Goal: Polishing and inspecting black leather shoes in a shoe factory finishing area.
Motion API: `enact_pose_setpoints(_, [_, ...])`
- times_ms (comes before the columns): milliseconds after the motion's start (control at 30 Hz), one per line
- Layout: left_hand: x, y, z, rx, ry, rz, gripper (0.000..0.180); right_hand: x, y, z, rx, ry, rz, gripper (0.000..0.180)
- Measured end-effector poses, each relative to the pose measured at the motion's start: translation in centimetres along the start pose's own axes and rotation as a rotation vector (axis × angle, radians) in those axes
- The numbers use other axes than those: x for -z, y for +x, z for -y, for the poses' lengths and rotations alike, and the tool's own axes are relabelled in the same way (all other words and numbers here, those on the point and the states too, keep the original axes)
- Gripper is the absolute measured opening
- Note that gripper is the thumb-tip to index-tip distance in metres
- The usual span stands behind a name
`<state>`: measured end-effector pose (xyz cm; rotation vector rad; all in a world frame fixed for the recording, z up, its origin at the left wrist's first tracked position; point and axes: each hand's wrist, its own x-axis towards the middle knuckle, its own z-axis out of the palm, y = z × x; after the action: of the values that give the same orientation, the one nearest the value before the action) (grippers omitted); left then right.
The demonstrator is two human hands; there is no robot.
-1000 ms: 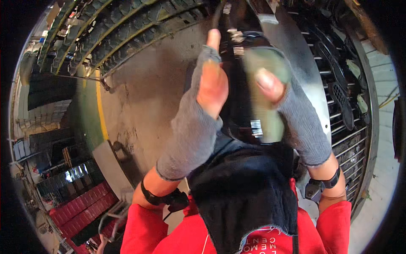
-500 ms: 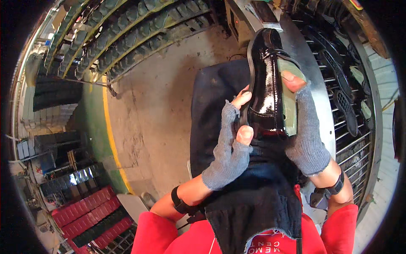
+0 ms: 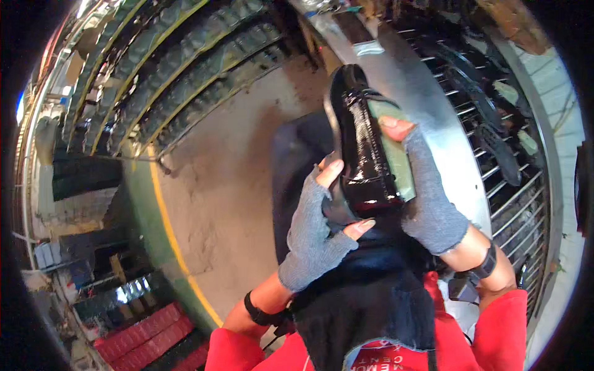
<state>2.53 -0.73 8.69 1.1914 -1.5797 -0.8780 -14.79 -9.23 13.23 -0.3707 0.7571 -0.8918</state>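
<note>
Above my lap I hold a glossy black shoe (image 3: 365,139) on its side, toe pointing away and sole side to the left. A pale green shoe last (image 3: 399,167) shows through its opening. My right hand (image 3: 433,198), in a grey fingerless glove, is closed round the last and upper, thumb on the green surface. My left hand (image 3: 315,229), gloved alike, grips the dark sole (image 3: 337,207) near the heel. Its forefinger lies along the sole edge and its thumb sits below the heel. The other left fingers are hidden behind the sole.
A metal bench (image 3: 427,93) runs along the right, beside a wire rack (image 3: 520,216) holding several black soles (image 3: 498,151). Tiered shelves (image 3: 185,68) of grey-green pieces stand far left. Red slabs (image 3: 148,334) lie at lower left. A dark cloth (image 3: 297,148) covers my lap.
The shoe has moved left and a little nearer, its toe leaning further left. My left hand has slid toward the heel, its thumb now lower. My right hand keeps its hold.
</note>
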Motion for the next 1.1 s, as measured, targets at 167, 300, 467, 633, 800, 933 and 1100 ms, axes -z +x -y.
enact_pose_setpoints(167, [-0.3, 4.0, 2.5, 0.131, -0.319, 0.331, 0.083, 8.0, -1.7, 2.7, 0.083, 0.012, 0.041, 0.048])
enact_pose_setpoints(300, [0.7, 1.2, 6.6, 0.363, -0.451, 0.326, 0.054, 18.6, -7.5, 5.0, 0.342, -0.214, -0.243, 0.065])
enact_pose_setpoints(467, [1.7, -1.8, 8.1, 0.520, -0.369, 0.193, 0.042, 37.8, -23.4, 7.7, 0.390, -0.747, -1.015, 0.069])
enact_pose_setpoints(633, [0.8, 0.1, 9.0, 0.496, -0.432, 0.100, 0.036, 42.5, -29.1, 9.0, -0.112, -1.533, -1.215, 0.080])
enact_pose_setpoints(800, [0.7, 0.9, 8.6, 0.546, -0.383, 0.148, 0.037, 35.7, -11.5, 10.6, 0.568, -1.891, -0.631, 0.087])
enact_pose_setpoints(933, [-0.2, 1.5, 8.1, 0.533, -0.349, 0.198, 0.037, 36.3, -3.8, 13.2, 0.384, -2.100, -0.585, 0.083])
enact_pose_setpoints(1100, [-1.0, 1.3, 8.5, 0.689, -0.652, 0.129, 0.053, 25.3, -3.9, 14.2, 0.396, -2.098, -0.422, 0.076])
